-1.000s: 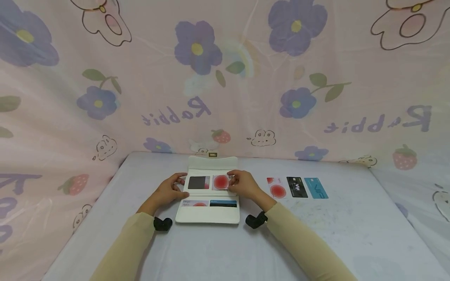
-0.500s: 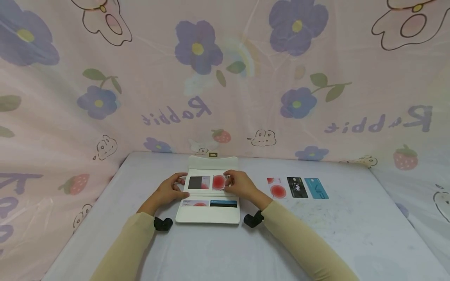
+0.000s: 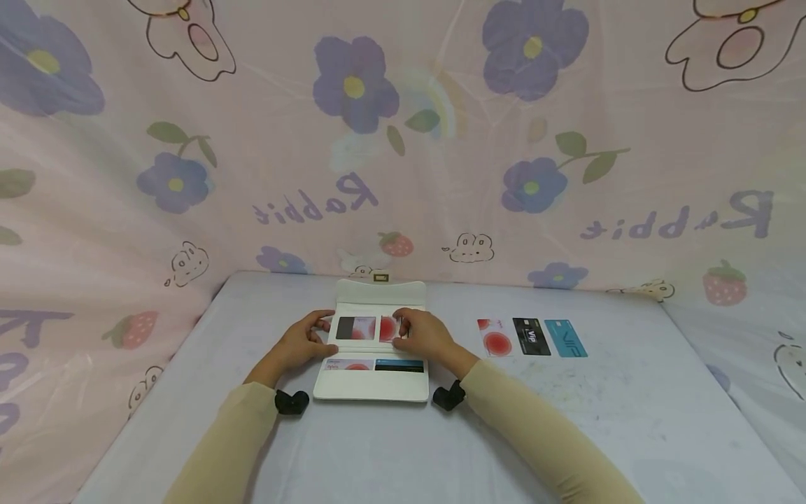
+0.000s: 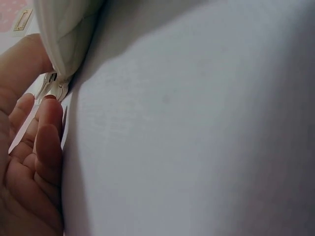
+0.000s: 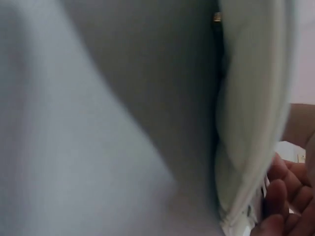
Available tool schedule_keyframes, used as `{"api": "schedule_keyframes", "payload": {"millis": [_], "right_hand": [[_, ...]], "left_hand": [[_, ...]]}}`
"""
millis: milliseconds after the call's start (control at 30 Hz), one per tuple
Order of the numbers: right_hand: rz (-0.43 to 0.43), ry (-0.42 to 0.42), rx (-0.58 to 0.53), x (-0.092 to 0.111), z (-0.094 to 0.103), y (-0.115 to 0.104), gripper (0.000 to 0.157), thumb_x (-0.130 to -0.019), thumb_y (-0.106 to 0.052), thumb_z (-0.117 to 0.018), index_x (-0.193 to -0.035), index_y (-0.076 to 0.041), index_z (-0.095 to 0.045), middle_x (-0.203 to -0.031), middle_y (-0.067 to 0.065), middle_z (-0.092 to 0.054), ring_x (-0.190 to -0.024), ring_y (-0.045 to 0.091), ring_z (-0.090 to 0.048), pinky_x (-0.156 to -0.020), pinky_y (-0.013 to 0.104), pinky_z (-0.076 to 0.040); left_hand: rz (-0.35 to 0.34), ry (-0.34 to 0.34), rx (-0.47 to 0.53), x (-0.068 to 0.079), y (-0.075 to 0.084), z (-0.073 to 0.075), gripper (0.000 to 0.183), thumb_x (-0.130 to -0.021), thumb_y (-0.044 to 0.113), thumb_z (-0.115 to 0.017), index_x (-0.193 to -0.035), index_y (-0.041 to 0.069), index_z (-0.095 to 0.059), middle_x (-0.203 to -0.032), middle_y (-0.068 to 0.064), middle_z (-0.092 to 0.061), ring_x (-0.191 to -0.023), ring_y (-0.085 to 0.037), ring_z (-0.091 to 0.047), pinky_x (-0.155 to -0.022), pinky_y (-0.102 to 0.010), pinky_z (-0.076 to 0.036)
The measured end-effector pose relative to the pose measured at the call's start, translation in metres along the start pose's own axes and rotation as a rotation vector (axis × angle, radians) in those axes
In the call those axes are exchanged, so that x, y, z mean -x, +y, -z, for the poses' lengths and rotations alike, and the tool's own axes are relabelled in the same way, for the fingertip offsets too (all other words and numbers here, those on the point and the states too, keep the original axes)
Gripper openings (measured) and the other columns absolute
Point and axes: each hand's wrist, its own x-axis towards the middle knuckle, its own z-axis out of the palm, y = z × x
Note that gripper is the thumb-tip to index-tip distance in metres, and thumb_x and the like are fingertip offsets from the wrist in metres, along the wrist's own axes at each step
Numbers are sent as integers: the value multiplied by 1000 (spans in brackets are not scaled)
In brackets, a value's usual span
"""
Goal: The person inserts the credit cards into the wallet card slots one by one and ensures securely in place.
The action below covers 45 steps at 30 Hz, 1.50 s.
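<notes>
A white wallet [image 3: 371, 388] lies unfolded in the head view, its clasp flap at the far side. My left hand [image 3: 301, 350] holds its left edge, thumb near the fold. In the left wrist view, curled fingers [image 4: 49, 152] sit beside that edge. With thumb and fingers, my right hand [image 3: 431, 334] pinches a white card with a red circle [image 3: 387, 329] at the wallet's right window. Its right part is hidden by the hand. Pinkish card print [image 3: 364, 328] fills most of the left window, with a dark strip at its left. In the right wrist view, the wallet's edge [image 5: 251, 108] partly hides the right hand.
Two cards, one with red print and one blue and black, sit in the wallet's near pockets [image 3: 399, 365]. To the right lie a red-circle card [image 3: 497, 341], a black VIP card [image 3: 532, 336] and a blue VIP card [image 3: 566, 338]. A patterned curtain [image 3: 441, 175] hangs behind the table.
My right hand has moved left over the wallet, taking the red-circle card along. More pinkish print shows in the left window, and its dark area has shrunk. My left hand has stayed put.
</notes>
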Motion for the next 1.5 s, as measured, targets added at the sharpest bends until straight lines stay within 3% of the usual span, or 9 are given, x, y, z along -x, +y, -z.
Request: {"api": "schedule_keyframes", "payload": {"millis": [533,833,1233,1500], "right_hand": [[-5,-18,100,-5,3,-12,43,-79,-33,-77,-120,-24,-67,-69,-8,-57,-61,7,-49,-51,22,-36],[-62,-33,77,-8,1,-10,43,-78,-37,-76,-116,-20,-64,-73,-7,-57,-63,9,-51,-53,24,-39],[-46,-12,86,-9,0,-11,39,-77,-42,-77,-112,-25,-69,-70,-8,-56,-63,9,-49,-51,23,-35],[-63,-17,103,-10,-2,-11,40,-78,-46,-76,-114,-29,-68,-71,-8,-57,-64,9,-50,-51,24,-37]], "left_hand": [[12,3,-12,-2,-1,0,79,-76,17,-81,-144,18,-41,-119,-8,-53,-76,-17,-51,-66,-27,-42],[48,3,-28,-4,-3,-1,82,-76,21,-82,-145,22,-39,-121,-7,-53,-78,-15,-51,-70,-27,-42],[-4,-8,-28,-3,-3,1,80,-76,19,-81,-145,17,-40,-120,-10,-54,-76,-17,-51,-67,-28,-43],[1,-16,-45,-4,-2,1,81,-77,21,-81,-146,18,-39,-124,-11,-52,-79,-17,-51,-69,-28,-43]]}}
